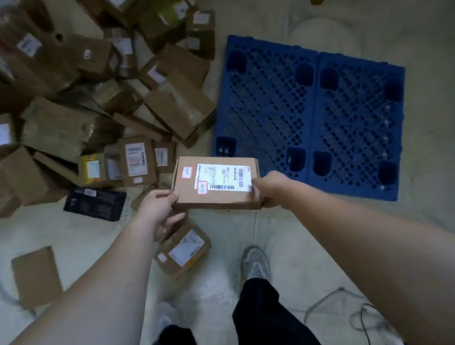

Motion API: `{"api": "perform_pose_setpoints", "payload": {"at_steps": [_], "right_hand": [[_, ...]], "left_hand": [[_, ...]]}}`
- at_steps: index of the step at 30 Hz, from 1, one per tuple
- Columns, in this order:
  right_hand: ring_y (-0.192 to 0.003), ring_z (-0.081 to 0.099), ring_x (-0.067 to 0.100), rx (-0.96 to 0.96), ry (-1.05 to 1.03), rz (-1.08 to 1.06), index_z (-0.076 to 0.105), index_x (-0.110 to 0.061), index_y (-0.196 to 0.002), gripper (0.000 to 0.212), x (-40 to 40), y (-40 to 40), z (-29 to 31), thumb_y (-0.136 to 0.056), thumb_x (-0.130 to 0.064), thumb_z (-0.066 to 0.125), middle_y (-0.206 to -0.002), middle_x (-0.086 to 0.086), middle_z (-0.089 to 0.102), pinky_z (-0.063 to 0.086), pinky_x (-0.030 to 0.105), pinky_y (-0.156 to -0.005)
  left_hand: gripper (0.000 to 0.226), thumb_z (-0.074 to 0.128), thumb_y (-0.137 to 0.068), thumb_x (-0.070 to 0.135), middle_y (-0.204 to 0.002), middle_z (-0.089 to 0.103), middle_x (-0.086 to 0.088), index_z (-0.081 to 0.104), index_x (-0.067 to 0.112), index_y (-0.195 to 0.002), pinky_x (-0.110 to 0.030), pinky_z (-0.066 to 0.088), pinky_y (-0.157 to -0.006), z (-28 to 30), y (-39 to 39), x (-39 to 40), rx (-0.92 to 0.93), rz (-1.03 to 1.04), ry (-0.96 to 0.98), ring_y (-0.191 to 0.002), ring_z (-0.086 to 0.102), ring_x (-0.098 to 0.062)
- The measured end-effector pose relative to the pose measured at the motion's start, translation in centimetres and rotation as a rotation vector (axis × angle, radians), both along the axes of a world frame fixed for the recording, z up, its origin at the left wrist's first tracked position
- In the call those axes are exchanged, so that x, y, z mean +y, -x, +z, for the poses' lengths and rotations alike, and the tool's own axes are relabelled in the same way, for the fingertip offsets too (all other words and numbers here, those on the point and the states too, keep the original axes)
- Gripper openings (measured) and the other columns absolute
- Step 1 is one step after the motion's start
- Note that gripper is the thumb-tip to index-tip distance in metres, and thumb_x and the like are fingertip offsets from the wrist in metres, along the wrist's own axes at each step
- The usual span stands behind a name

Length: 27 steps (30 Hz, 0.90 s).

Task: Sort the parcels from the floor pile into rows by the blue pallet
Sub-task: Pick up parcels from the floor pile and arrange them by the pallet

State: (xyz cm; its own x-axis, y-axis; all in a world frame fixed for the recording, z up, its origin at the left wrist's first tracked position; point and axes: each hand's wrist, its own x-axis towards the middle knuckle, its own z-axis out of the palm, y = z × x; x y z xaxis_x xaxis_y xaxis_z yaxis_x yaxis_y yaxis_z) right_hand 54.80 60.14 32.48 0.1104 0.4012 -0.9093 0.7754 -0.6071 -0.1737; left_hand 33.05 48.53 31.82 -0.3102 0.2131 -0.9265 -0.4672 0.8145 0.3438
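Both hands grip one flat box point(216, 184) by its near corners, left hand point(158, 207) and right hand point(270, 189), label up, likely so it can be read. It hangs above the floor between the pile point(78, 84) on the left and the pallet point(311, 115) on the right.
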Motion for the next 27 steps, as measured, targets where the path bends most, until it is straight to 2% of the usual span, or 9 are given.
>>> {"api": "perform_pose_setpoints", "payload": {"at_steps": [3,5,7,11,16,19,22,24,27], "right_hand": [[-0.102,0.065,0.032,0.029,-0.057,-0.104,0.026,-0.008,-0.149,0.072,6.3,-3.7,0.6,-0.094,-0.044,0.056,-0.125,0.015,0.055,0.059,0.042,-0.082],[-0.118,0.057,0.033,0.082,-0.104,-0.082,0.011,-0.026,-0.156,0.084,10.4,-5.1,0.8,-0.091,-0.054,0.057,-0.135,0.010,0.048,0.057,0.044,-0.083],[-0.121,0.054,0.028,0.176,-0.085,-0.017,0.021,-0.035,-0.153,0.076,13.7,-5.6,0.9,-0.090,-0.059,0.056,-0.141,0.003,0.046,0.053,0.043,-0.089],[-0.097,0.066,0.020,0.289,0.017,0.028,0.060,-0.037,-0.121,0.030,18.6,-5.1,0.6,-0.097,-0.052,0.051,-0.112,-0.005,0.068,0.057,0.042,-0.089],[-0.091,0.062,0.023,0.320,-0.112,-0.312,0.050,-0.022,-0.134,0.034,25.2,-3.4,-4.4,-0.105,-0.037,0.041,-0.115,0.003,0.063,0.056,0.039,-0.074],[-0.100,0.064,0.024,0.366,-0.136,-0.539,0.034,-0.024,-0.146,0.043,27.7,-2.1,-8.5,-0.104,-0.019,0.041,-0.124,0.003,0.060,0.059,0.043,-0.078],[-0.096,0.065,0.025,0.292,-0.189,-0.523,0.024,-0.030,-0.146,0.051,29.7,-1.2,-12.9,-0.101,-0.016,0.043,-0.119,0.005,0.060,0.059,0.040,-0.078],[-0.089,0.063,0.020,0.285,-0.258,-0.462,0.027,-0.026,-0.143,0.046,31.5,-0.6,-16.0,-0.101,-0.018,0.044,-0.116,0.004,0.058,0.057,0.031,-0.071],[-0.089,0.057,0.015,0.280,-0.409,-0.285,0.036,-0.020,-0.139,0.040,34.4,0.2,-21.0,-0.101,-0.021,0.048,-0.118,0.000,0.054,0.054,0.029,-0.074]], "left_hand": [[0.027,0.057,-0.098,0.009,-0.126,0.057,-0.017,0.052,0.006,-0.124,-0.037,0.062,-0.070,1.8,-1.8,6.9,-0.030,0.022,-0.097,-0.116,0.059,-0.030],[0.025,0.056,-0.098,0.011,-0.120,0.060,-0.015,0.055,0.008,-0.123,-0.035,0.060,-0.067,2.0,-2.0,11.3,-0.025,-0.019,-0.139,-0.105,0.064,-0.026],[0.018,0.057,-0.098,0.013,-0.115,0.065,-0.012,0.059,0.012,-0.116,-0.035,0.061,-0.069,1.6,-1.7,15.5,-0.041,-0.066,-0.163,-0.092,0.067,-0.021],[0.012,0.057,-0.099,0.022,-0.114,0.068,-0.011,0.064,0.018,-0.108,-0.043,0.051,-0.099,0.2,-0.8,23.3,-0.083,-0.107,-0.225,-0.086,0.070,-0.018],[0.050,0.054,-0.099,0.031,-0.135,0.055,-0.013,0.039,0.016,-0.144,-0.044,0.052,-0.098,-3.6,-2.1,32.3,-0.120,0.006,-0.225,-0.119,0.059,-0.030],[0.042,0.055,-0.098,0.032,-0.130,0.059,-0.004,0.047,0.021,-0.138,-0.042,0.054,-0.092,-7.2,-4.9,34.4,-0.141,-0.199,-0.185,-0.111,0.062,-0.023],[0.045,0.062,-0.095,0.016,-0.115,0.065,-0.003,0.050,0.017,-0.138,-0.035,0.056,-0.087,-11.5,-6.1,36.0,-0.063,-0.302,-0.208,-0.100,0.066,-0.019],[0.053,0.066,-0.091,0.011,-0.120,0.060,-0.003,0.047,0.012,-0.140,-0.034,0.055,-0.091,-14.5,-5.9,37.6,0.000,-0.317,-0.237,-0.102,0.063,-0.020],[0.033,0.068,-0.091,0.014,-0.118,0.064,-0.004,0.057,0.016,-0.122,-0.033,0.055,-0.091,-19.1,-5.3,40.5,0.057,-0.344,-0.266,-0.105,0.063,-0.021]]}}
